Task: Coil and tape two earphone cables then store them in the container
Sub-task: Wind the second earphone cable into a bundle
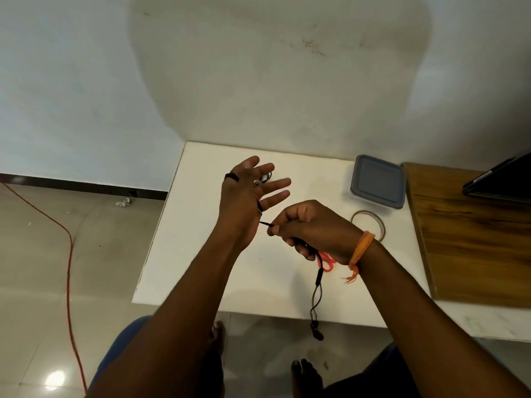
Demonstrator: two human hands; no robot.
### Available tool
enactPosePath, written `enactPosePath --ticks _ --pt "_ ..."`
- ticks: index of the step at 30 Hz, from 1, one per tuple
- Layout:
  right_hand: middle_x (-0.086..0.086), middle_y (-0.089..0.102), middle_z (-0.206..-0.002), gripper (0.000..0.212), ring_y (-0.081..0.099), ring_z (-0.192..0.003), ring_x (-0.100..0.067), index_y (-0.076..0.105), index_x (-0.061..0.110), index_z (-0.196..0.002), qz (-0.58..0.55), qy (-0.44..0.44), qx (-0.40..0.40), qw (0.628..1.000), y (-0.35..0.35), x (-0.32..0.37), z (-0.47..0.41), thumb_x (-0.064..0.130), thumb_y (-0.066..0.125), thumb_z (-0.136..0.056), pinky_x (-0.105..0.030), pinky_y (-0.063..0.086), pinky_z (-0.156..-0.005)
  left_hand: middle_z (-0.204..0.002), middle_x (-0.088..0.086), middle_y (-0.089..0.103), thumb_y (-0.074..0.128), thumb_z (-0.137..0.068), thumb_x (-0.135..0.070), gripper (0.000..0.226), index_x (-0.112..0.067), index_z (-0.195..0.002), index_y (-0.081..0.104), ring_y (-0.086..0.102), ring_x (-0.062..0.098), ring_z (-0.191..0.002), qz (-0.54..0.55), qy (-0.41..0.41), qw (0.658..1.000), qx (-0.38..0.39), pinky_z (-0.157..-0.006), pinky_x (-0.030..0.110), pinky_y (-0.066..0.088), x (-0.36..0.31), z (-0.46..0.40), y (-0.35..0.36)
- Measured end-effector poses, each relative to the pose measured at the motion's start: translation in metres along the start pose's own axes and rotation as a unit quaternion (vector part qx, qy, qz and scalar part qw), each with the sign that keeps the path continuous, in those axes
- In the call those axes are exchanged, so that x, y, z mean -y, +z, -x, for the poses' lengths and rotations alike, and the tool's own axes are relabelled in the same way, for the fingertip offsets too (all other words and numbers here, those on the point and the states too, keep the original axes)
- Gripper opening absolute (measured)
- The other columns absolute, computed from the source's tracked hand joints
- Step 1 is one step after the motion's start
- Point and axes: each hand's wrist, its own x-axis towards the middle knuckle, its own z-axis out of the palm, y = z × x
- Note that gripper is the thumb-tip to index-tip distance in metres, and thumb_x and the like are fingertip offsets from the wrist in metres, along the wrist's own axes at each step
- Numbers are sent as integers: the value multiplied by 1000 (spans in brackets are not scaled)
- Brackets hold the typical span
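Pinching the black earphone cable (318, 278), the right hand (310, 228) pulls it taut from the spread left hand (247, 193) above the counter (201, 254).

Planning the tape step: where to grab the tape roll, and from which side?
Take the tape roll by its thin rim, coming from above, fingers pinching across the band. It lies flat on the white table, open in the centre, just in front of the lidded container.

No legible text, label or number anywhere (container lid included).
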Motion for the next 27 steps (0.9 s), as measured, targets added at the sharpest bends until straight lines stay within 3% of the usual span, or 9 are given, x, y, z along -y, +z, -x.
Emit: enactPosePath --ticks 3,6,9,13,18,22,25,27 --pt "-3 57 -60 14 51 -44 -11 72 7 -95 52 -5 2 999 -10 1 3 15 61 -92 -23 45 -46 -118 13 62 40 -105 -27 27 -14 -127 48 72 29 -88 -144 44 988 27 -75 40 60 4 3 4" --pt "-2 58 -58 12 54 -45 -12 73 7 -92 73 -7 13 997 -19 1 5 12 61 -91 -24 49 -49 -107 9 63 38 -104 -16 23 -11 -124 49 71 21 -73 -291 73 952 63 -65 32 59 9 7 9" --pt "-2 59 -56 12 56 -47 -13 74 5 -90 81 -5 18 996 -26 -1 7 11 64 -89 -25 49 -51 -92 4 63 38 -103 -9 24 -9 -122 51 62 23 -54 -401 40 910 103 -56 37 55 14 11 12" --pt "-5 64 -61 12 56 -46 -14 73 4 -90 106 -1 29 994 -29 -5 9 10 63 -88 -27 48 -50 -63 2 60 39 -103 -29 26 -11 -96 55 55 23 -38 -502 -9 849 164 -39 23 39 21 15 8" --pt "-6 67 -64 15 60 -52 -14 70 -4 -90 64 -10 68 996 -26 -5 11 10 63 -90 -24 50 -49 -56 4 66 20 -100 -59 68 -8 -78 60 32 14 -34 -453 -161 848 225 -37 17 23 18 20 4" --pt "-9 68 -67 14 63 -57 -16 71 2 -90 60 -30 34 997 -29 -8 8 15 68 -87 -28 54 -56 -68 13 67 -4 -80 -81 99 -10 -79 66 26 11 -33 -406 -256 822 307 -38 21 16 12 20 1" --pt "-12 70 -70 7 58 -52 -18 71 3 -91 56 -56 -13 997 -30 -10 6 4 67 -85 -31 49 -54 -55 13 60 0 -77 -83 99 -7 -64 62 22 9 -29 -423 -296 780 354 -37 17 18 9 21 -1" --pt "-14 70 -70 11 55 -50 -19 70 2 -87 43 -81 -31 995 -30 -9 6 -5 64 -83 -30 46 -51 -43 9 52 12 -82 -80 88 -10 -53 57 21 8 -26 -380 -296 793 372 -39 20 15 7 20 -4"
